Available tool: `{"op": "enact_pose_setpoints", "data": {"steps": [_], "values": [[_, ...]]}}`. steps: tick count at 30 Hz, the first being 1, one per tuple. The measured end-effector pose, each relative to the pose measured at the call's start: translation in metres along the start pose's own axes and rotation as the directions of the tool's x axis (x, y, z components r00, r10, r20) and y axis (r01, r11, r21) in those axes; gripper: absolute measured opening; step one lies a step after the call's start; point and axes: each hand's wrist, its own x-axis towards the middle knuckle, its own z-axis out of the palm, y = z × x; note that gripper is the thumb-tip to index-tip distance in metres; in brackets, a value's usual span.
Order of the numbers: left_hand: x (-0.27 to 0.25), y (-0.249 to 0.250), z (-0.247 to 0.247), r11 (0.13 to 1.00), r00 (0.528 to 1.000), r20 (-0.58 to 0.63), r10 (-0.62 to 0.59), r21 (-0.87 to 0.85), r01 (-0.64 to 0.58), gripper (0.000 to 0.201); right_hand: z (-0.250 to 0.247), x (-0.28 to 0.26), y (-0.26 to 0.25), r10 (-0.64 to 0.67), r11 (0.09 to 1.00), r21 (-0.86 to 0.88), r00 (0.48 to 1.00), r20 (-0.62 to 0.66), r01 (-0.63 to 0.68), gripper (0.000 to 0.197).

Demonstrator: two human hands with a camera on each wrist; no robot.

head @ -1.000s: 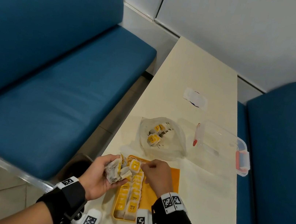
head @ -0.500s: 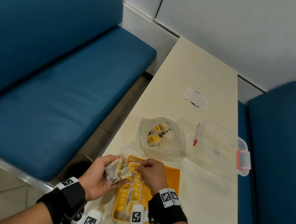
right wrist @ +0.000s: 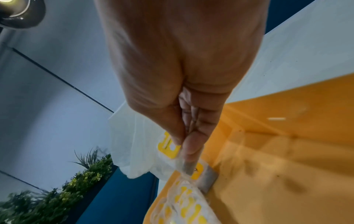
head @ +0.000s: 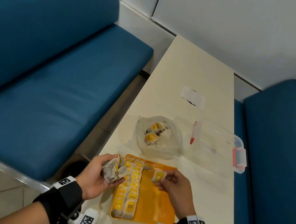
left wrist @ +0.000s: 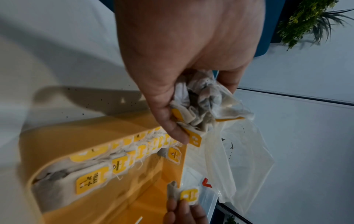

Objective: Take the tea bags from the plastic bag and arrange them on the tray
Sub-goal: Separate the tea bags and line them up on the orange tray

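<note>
Tray [head: 156, 205] on table [head: 193, 70], long axis near-to-far; tea bag rows [head: 129, 187] along its L side. L hand [head: 102, 174] grips bunch of tea bags [head: 113, 170]. R hand [head: 174, 185] pinches single tea bag [head: 158, 175], label up, over tray. Plastic bag [head: 160, 138] beyond. R wrist view: thumb-finger pinch.

Glossy orange plastic tray [head: 157, 199], crinkly clear plastic bag [head: 169, 143], paper tea bags [head: 127, 191]
</note>
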Motion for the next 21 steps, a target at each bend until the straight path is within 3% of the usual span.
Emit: {"op": "enact_pose_setpoints", "data": {"steps": [9, 21], "values": [[0.002, -0.002, 0.000, 1.000, 1.000, 0.012, -0.006, -0.009, 0.007, 0.036, 0.023, 0.021, 0.018, 0.158, 0.982, -0.107, 0.986, 0.050, -0.152, 0.011], [0.000, -0.002, -0.001, 1.000, 1.000, 0.000, 0.001, -0.016, -0.001, 0.033, 0.042, 0.050, 0.032, 0.216, 0.970, -0.087, 0.969, -0.118, -0.226, 0.012]]}}
